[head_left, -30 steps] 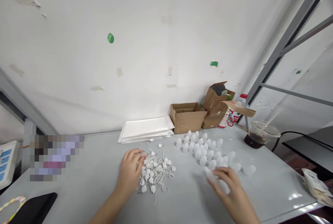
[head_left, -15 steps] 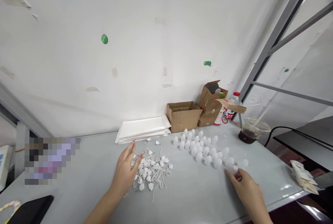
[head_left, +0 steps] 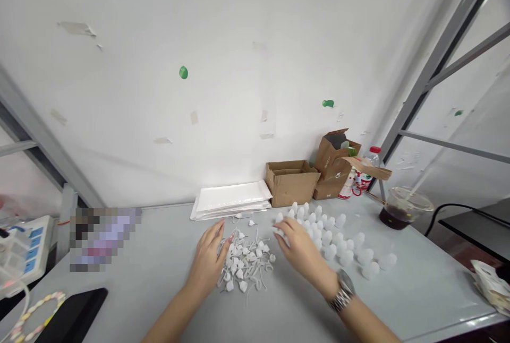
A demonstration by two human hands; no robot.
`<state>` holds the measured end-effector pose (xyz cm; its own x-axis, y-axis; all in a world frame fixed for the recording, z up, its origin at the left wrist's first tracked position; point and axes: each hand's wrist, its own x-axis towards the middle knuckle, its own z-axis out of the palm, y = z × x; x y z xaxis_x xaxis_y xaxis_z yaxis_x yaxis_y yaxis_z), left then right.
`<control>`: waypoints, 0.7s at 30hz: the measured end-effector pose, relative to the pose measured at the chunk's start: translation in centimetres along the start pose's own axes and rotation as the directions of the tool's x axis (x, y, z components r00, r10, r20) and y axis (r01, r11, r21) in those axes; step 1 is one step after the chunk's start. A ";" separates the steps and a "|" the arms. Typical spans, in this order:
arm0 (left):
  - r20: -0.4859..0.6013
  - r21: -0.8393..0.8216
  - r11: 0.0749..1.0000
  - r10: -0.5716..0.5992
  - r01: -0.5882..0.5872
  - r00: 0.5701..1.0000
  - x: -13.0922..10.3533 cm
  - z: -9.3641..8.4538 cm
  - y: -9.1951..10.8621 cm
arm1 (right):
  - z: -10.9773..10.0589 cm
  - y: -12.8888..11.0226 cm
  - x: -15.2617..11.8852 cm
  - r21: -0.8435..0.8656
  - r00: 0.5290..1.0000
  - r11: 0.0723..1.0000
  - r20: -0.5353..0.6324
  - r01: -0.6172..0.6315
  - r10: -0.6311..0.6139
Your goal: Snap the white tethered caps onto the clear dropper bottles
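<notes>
Spreading open beside corded pieces [head_left: 239, 274], the left hand [head_left: 207, 253] grips nothing visible; whether the right hand [head_left: 299, 245] does is unclear, but a light touch suits close-set frosted caps [head_left: 330, 252].

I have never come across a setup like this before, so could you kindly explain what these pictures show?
There is no machine here: a person works with two bare hands. The view comes from a camera worn on the person's head, looking forward and down. On the grey table, the left hand is open at the left edge of a pile of small white pieces with pale cords. The right hand, with a wristwatch on its wrist, is beside a group of translucent, domed pieces. Whether it holds one, I cannot tell. Behind are a stack of flat white packets, an open cardboard box and a brown paper bag; a cup of dark drink stands to the right.
</notes>
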<state>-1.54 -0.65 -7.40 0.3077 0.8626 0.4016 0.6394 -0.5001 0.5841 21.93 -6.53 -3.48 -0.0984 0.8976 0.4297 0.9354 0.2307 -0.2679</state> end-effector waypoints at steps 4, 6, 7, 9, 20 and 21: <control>-0.069 -0.059 0.996 -0.075 0.071 0.995 -0.1 0.3 0.0 | 3.8 -0.8 5.7 -0.059 0.978 0.988 0.164 0.142 -0.131; -0.107 -0.082 0.993 -0.092 0.083 0.990 0.0 0.4 0.0 | 5.3 -0.9 7.5 -0.073 0.971 0.985 0.192 0.158 -0.142; -0.110 -0.089 0.992 -0.094 0.084 0.990 0.0 0.5 0.1 | 5.8 -1.0 8.1 -0.083 0.970 0.984 0.198 0.157 -0.138; -0.084 -0.095 0.991 -0.098 0.090 0.992 0.0 0.5 0.1 | 6.8 -1.0 8.8 -0.104 0.974 0.985 0.195 0.140 -0.117; -0.064 -0.085 0.985 -0.156 0.150 0.986 0.2 -0.7 0.7 | 6.2 -0.6 7.4 -0.073 0.982 0.984 0.117 0.161 -0.152; -0.056 -0.127 0.979 -0.166 0.158 0.985 0.2 -0.9 0.9 | 5.6 -0.7 6.8 -0.058 0.977 0.980 0.107 0.189 -0.182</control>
<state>-1.54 -0.99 -6.20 0.1571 0.9278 0.3383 0.5849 -0.3635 0.7251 18.68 1.50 -5.16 -0.3026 0.8756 0.3765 0.9180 0.3739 -0.1318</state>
